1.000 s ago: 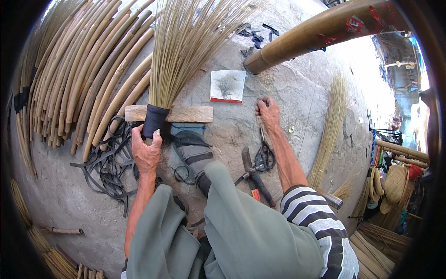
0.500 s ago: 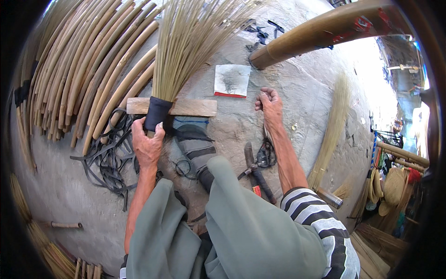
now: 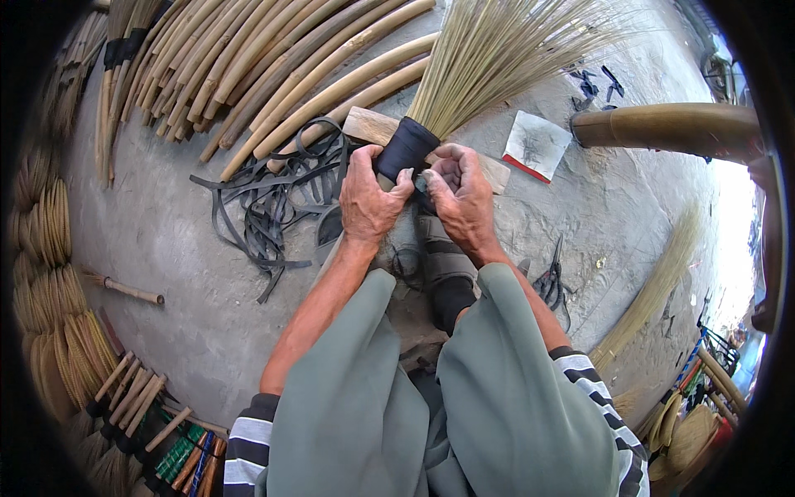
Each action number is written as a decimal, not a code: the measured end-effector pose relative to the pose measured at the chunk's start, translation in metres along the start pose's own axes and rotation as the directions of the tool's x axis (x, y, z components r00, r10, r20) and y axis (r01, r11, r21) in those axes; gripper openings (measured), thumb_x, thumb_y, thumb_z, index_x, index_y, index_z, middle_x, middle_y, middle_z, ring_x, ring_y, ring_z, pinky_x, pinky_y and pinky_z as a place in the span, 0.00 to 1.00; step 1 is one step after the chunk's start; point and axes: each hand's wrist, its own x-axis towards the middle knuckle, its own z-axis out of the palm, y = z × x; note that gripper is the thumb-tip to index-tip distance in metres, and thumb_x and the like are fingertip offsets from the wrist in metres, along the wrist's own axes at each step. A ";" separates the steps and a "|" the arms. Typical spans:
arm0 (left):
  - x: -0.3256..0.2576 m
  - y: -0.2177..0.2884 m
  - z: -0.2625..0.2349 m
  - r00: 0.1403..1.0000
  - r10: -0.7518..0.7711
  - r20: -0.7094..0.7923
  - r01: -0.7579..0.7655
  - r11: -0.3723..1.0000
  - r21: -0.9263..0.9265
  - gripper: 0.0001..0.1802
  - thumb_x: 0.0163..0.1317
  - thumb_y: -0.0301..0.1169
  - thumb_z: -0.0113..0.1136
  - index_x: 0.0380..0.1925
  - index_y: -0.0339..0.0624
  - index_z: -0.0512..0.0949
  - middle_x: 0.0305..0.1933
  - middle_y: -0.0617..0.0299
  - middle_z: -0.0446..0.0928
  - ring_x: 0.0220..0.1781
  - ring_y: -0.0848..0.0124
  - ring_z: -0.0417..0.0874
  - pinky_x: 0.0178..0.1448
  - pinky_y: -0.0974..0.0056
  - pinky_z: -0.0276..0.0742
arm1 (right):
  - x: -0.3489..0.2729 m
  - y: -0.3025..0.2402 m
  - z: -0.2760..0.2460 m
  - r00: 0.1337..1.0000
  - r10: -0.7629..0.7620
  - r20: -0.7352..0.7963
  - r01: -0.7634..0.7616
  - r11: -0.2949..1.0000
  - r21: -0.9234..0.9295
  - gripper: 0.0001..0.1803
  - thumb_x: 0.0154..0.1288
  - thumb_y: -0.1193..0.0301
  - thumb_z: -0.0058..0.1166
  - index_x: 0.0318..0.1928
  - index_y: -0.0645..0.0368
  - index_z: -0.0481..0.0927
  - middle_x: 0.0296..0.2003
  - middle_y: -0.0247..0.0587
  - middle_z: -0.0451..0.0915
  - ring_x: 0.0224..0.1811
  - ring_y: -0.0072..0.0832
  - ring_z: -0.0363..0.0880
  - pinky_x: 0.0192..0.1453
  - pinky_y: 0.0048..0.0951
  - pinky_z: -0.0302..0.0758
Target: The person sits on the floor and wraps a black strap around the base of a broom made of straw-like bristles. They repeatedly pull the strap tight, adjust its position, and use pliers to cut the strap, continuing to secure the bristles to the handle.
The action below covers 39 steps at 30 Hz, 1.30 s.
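Nearest the camera, the person's grey-green trouser legs [image 3: 464, 414] fill the lower middle, with striped sleeves [image 3: 248, 443] at either side and a sandalled foot [image 3: 443, 265] stretched forward between the knees.

Just past the foot the two hands meet. The left hand [image 3: 368, 203] is closed round the broom [image 3: 464, 74] just below its black binding [image 3: 406, 149], thumb towards the other hand. The right hand [image 3: 460, 199] sits just beside it, fingers curled in at the base of the binding; whether it grips the broom or only a strip there cannot be told. The hands are close together, nearly touching.

The broom's long axis runs from the hands up and away to the right, the bound neck near the hands and the fanned pale bristles pointing away from the person. Under the binding, just beyond the knuckles, lies a wooden block [image 3: 373, 126] set crosswise to the broom.

Left of the left hand a tangle of black rubber strips [image 3: 273, 195] sprawls on the concrete floor [image 3: 166, 240]. Right of the right forearm lie dark shears [image 3: 553, 282] and a loose sheaf of bristles [image 3: 654, 286].

Beyond the right hand a white sheet with a red edge [image 3: 537, 145] lies flat, and further right a thick bamboo pole [image 3: 662, 128]. Beyond the left hand a row of curved cane sticks [image 3: 273, 58] spreads out. Far to the left and behind, finished brooms [image 3: 124, 398] are stacked.
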 end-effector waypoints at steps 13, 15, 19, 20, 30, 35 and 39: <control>-0.002 -0.002 0.001 0.994 0.090 -0.060 -0.089 0.996 0.026 0.31 0.60 0.39 0.80 0.58 0.40 0.77 0.55 0.50 0.81 0.60 0.47 0.85 0.61 0.44 0.81 | 0.011 0.000 0.030 0.993 -0.116 -0.002 0.115 0.992 -0.045 0.17 0.79 0.80 0.63 0.63 0.64 0.75 0.40 0.38 0.86 0.39 0.22 0.88 0.48 0.29 0.86; -0.001 -0.001 0.001 0.994 0.088 -0.064 -0.087 0.996 0.018 0.31 0.60 0.39 0.80 0.58 0.40 0.77 0.55 0.50 0.81 0.60 0.47 0.85 0.61 0.44 0.81 | 0.013 -0.001 0.030 0.994 -0.113 -0.004 0.112 0.992 -0.061 0.17 0.79 0.80 0.63 0.63 0.64 0.75 0.40 0.39 0.86 0.39 0.22 0.88 0.48 0.29 0.86; -0.001 -0.001 0.001 0.995 0.080 -0.062 -0.080 0.997 0.004 0.31 0.60 0.39 0.80 0.58 0.40 0.76 0.54 0.51 0.81 0.60 0.47 0.85 0.61 0.44 0.80 | 0.015 -0.002 0.031 0.984 -0.181 0.007 0.179 0.970 -0.167 0.17 0.79 0.79 0.64 0.62 0.62 0.75 0.39 0.40 0.86 0.39 0.24 0.89 0.48 0.30 0.86; -0.001 -0.001 0.001 0.994 0.083 -0.064 -0.083 0.997 0.005 0.31 0.60 0.39 0.80 0.58 0.40 0.76 0.54 0.51 0.81 0.60 0.47 0.85 0.62 0.44 0.79 | 0.015 -0.003 0.030 0.980 -0.200 0.011 0.199 0.965 -0.172 0.17 0.79 0.79 0.65 0.62 0.62 0.76 0.39 0.40 0.86 0.39 0.25 0.89 0.47 0.31 0.86; -0.001 -0.007 0.000 0.986 0.157 -0.054 -0.159 0.986 -0.040 0.24 0.59 0.34 0.79 0.54 0.48 0.81 0.54 0.55 0.82 0.62 0.52 0.85 0.64 0.46 0.78 | 0.024 -0.008 0.023 0.882 -0.435 0.179 0.471 0.808 -0.354 0.14 0.75 0.79 0.64 0.57 0.60 0.78 0.42 0.52 0.83 0.42 0.50 0.89 0.47 0.46 0.85; -0.002 -0.009 0.001 0.984 0.166 -0.059 -0.168 0.985 -0.036 0.20 0.59 0.31 0.78 0.51 0.51 0.84 0.56 0.55 0.83 0.66 0.53 0.85 0.66 0.47 0.78 | 0.031 -0.013 0.019 0.813 -0.493 0.311 0.581 0.730 -0.360 0.12 0.74 0.80 0.61 0.55 0.60 0.78 0.43 0.53 0.80 0.45 0.56 0.86 0.48 0.51 0.84; -0.001 -0.012 0.000 0.989 0.143 -0.044 -0.147 0.984 -0.103 0.19 0.60 0.30 0.77 0.52 0.49 0.85 0.57 0.53 0.85 0.66 0.52 0.86 0.66 0.46 0.79 | 0.036 -0.018 0.017 0.793 -0.499 0.350 0.604 0.721 -0.339 0.11 0.75 0.79 0.59 0.54 0.60 0.77 0.42 0.53 0.80 0.44 0.55 0.86 0.48 0.50 0.84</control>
